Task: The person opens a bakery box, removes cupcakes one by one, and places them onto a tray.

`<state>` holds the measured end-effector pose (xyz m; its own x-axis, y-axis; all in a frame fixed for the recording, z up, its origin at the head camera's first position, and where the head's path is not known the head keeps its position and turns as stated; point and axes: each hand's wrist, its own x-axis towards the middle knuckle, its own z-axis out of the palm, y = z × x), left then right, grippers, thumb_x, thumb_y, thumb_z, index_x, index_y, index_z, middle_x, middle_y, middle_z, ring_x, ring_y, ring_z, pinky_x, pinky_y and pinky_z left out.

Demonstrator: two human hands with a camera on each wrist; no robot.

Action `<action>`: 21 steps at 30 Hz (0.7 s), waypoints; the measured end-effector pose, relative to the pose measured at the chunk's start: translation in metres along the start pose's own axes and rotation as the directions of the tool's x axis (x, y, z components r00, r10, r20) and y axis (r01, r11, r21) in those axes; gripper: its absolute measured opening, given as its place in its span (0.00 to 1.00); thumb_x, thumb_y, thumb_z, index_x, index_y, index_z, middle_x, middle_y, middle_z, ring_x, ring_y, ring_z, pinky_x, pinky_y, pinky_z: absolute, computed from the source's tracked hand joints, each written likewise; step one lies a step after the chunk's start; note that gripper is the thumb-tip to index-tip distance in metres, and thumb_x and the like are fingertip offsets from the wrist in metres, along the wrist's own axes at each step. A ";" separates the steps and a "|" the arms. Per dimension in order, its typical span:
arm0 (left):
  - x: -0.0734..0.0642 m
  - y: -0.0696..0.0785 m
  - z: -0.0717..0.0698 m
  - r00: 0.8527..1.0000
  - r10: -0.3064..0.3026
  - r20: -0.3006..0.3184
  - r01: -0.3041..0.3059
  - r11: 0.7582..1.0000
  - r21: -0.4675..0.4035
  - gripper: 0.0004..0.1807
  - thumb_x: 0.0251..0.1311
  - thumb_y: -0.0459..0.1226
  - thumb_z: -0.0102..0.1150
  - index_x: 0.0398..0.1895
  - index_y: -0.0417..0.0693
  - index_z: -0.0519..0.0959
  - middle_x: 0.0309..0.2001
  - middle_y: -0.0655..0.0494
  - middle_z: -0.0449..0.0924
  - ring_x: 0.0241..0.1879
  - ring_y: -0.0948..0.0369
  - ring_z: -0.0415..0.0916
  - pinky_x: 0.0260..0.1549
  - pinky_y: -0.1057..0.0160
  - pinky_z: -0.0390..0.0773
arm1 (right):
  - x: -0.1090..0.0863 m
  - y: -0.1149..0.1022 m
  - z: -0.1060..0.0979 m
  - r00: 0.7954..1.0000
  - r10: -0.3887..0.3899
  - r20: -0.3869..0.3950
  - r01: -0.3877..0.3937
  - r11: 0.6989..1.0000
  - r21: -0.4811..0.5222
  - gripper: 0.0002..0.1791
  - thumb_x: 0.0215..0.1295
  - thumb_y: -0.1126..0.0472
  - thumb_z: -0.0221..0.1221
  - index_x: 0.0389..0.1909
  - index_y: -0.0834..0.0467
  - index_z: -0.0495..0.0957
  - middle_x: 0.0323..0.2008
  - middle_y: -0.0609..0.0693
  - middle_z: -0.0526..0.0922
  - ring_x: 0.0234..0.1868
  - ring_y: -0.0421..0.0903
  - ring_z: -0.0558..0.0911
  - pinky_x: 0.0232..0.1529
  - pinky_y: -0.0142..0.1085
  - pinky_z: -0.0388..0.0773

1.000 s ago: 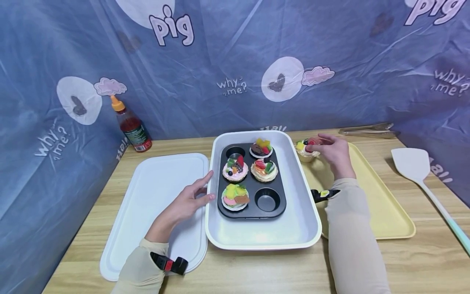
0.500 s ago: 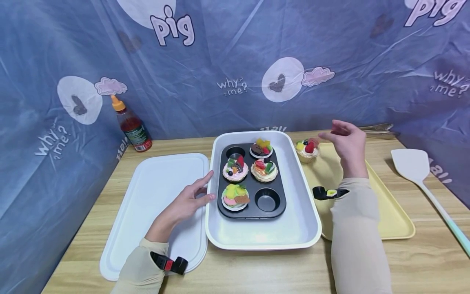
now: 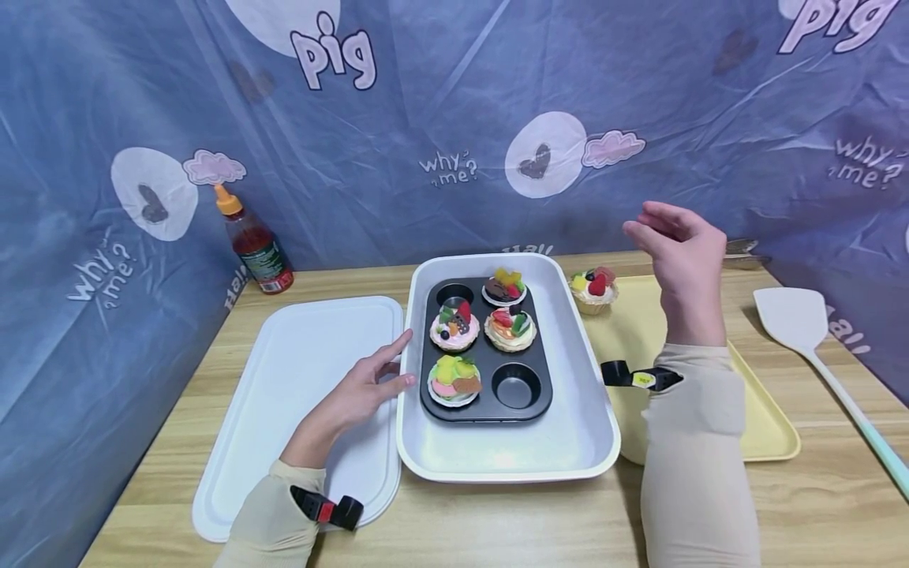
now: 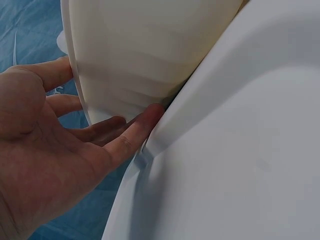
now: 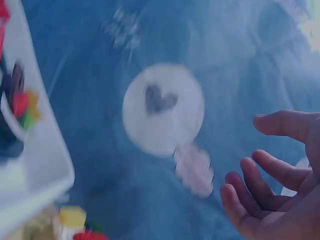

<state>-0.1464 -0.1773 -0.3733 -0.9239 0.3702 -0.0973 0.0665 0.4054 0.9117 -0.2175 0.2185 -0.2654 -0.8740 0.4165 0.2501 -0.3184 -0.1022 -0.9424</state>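
My left hand (image 3: pixel 360 392) touches the left side of a white deep tray (image 3: pixel 507 467), its fingers spread along the wall; in the left wrist view the fingertips (image 4: pixel 150 116) meet that wall. Inside the tray lies a dark muffin tin (image 3: pixel 490 414) with several fruit-topped cupcakes, among them a pink-cream one (image 3: pixel 454 326). Two cups hold nothing, one at front right and one at back left. A cupcake with a red berry (image 3: pixel 594 290) stands on the yellow tray's (image 3: pixel 770 442) far left corner. My right hand (image 3: pixel 685 256) hovers above that tray, fingers loosely bent, holding nothing.
A white flat tray (image 3: pixel 284 410) lies on the left, with a sauce bottle (image 3: pixel 259 251) behind it. At the far right rest a white spatula (image 3: pixel 798 319) and metal tongs (image 3: pixel 744 254), partly hidden by the right hand. A blue cloth (image 3: pixel 398 158) backs the table.
My right hand has let go of the red-berry cupcake and risen up and to the right. The cupcake stays on the yellow tray. My left hand has not moved.
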 end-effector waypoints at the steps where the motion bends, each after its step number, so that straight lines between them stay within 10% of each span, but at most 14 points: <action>1: 0.000 0.000 0.000 1.000 0.001 0.000 -0.001 1.000 0.002 0.39 0.72 0.37 0.57 0.81 0.49 0.51 0.80 0.42 0.49 0.67 0.41 0.69 0.70 0.39 0.61 | -0.002 -0.003 0.003 1.000 -0.005 0.014 0.005 1.000 0.013 0.15 0.52 0.75 0.71 0.36 0.53 0.88 0.27 0.42 0.86 0.35 0.36 0.84 0.35 0.22 0.80; 12: 0.001 0.001 -0.001 1.000 0.007 0.000 -0.007 1.000 0.005 0.38 0.72 0.36 0.56 0.81 0.48 0.51 0.80 0.43 0.49 0.67 0.42 0.69 0.66 0.42 0.69 | -0.030 -0.019 0.043 0.981 -0.144 0.128 0.163 0.975 -0.149 0.16 0.55 0.72 0.70 0.44 0.56 0.87 0.32 0.40 0.86 0.38 0.37 0.83 0.42 0.24 0.77; 21: 0.000 0.001 0.001 1.000 0.000 -0.015 0.000 1.000 -0.006 0.39 0.71 0.36 0.57 0.81 0.49 0.52 0.80 0.43 0.50 0.66 0.43 0.70 0.65 0.45 0.69 | -0.039 -0.001 0.072 0.972 -0.071 0.223 0.148 0.924 -0.352 0.22 0.62 0.61 0.70 0.56 0.62 0.81 0.42 0.48 0.83 0.43 0.36 0.80 0.49 0.25 0.76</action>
<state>-0.1460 -0.1761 -0.3731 -0.9292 0.3580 -0.0914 0.0644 0.4005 0.9140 -0.2098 0.1378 -0.2586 -0.9091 0.2109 0.3591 -0.2942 0.2853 -0.9122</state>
